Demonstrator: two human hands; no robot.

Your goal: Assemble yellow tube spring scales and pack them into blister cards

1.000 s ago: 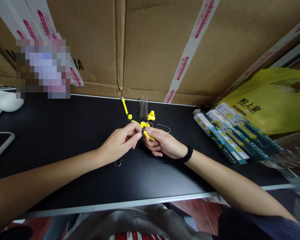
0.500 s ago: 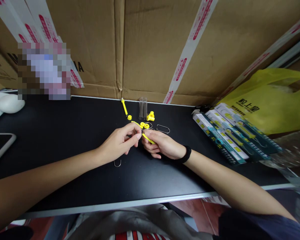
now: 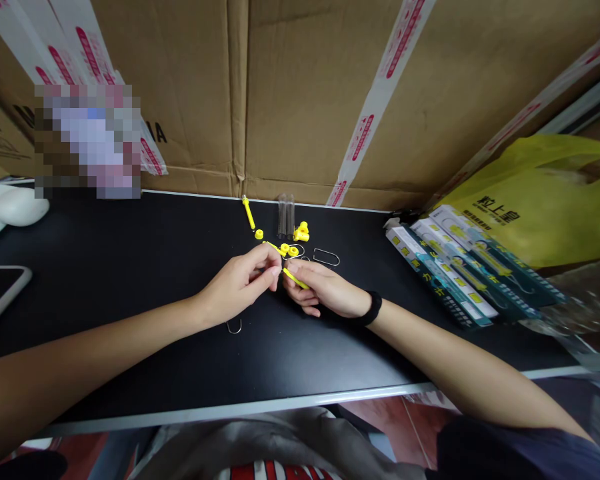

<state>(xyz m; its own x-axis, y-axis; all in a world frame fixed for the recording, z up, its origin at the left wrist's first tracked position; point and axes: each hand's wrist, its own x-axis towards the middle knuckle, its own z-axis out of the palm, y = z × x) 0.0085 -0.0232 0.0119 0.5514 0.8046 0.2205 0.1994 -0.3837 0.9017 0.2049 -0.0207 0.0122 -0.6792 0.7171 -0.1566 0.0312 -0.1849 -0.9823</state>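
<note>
My right hand (image 3: 327, 290) is closed around a slim yellow plastic rod (image 3: 296, 279), whose upper end points toward my left fingers. My left hand (image 3: 245, 279) is pinched at that end; what lies between its fingertips is too small to make out. Just beyond the fingertips are yellow ring-shaped pieces (image 3: 293, 251) and bent metal wire hooks (image 3: 327, 257). Another wire hook (image 3: 235, 327) shows partly below my left wrist. Farther back lie a yellow rod with a metal tip (image 3: 249, 215), a small yellow cap (image 3: 259, 234), clear tubes (image 3: 286, 217) and yellow fittings (image 3: 303, 233).
Several printed boxes (image 3: 445, 273) are stacked at the right, beside a yellow plastic bag (image 3: 545, 207). A large cardboard box (image 3: 305, 100) stands behind the black table (image 3: 145, 280). At the left edge are a white-framed device (image 3: 0, 293) and a rounded white object (image 3: 21, 207).
Both hands stay almost in place, fingertips still close together at the end of the yellow rod. The objects on the table have not moved.
</note>
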